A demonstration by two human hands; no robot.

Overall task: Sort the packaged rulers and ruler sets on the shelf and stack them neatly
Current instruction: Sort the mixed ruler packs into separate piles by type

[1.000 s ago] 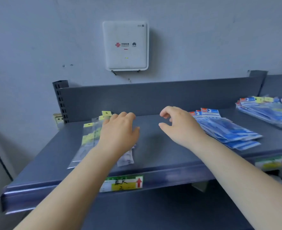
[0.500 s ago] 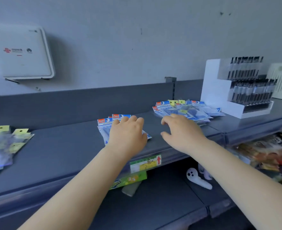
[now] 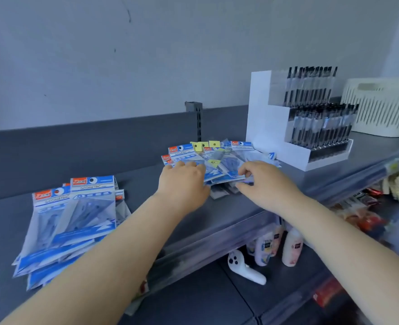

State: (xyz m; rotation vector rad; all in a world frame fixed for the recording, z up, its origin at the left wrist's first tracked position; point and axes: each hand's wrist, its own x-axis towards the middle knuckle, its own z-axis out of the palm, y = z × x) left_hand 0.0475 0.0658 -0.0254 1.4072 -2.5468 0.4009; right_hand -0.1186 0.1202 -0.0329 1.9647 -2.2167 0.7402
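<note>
A loose mixed pile (image 3: 226,160) of blue ruler-set packets and clear ruler packets with yellow tags (image 3: 213,144) lies at the middle of the grey shelf (image 3: 142,184). My left hand (image 3: 184,184) rests flat on the pile's left side, fingers stretched over the packets. My right hand (image 3: 267,181) is at the pile's front right, thumb and curled index finger pinching the near edge of a blue packet. A separate stack of blue ruler sets (image 3: 76,216) lies on the shelf at the left, fanned and uneven.
A white tiered pen display (image 3: 285,137) stands right behind the pile, and a white slatted basket (image 3: 381,109) is beyond it. On the lower shelf are small bottles (image 3: 292,247) and a white controller (image 3: 243,266). Snack packs (image 3: 369,219) lie at the right.
My view has swung right along the shelf. Both hands moved from the left-hand stacks to the mixed pile; the left now lies on it and the right pinches a packet edge.
</note>
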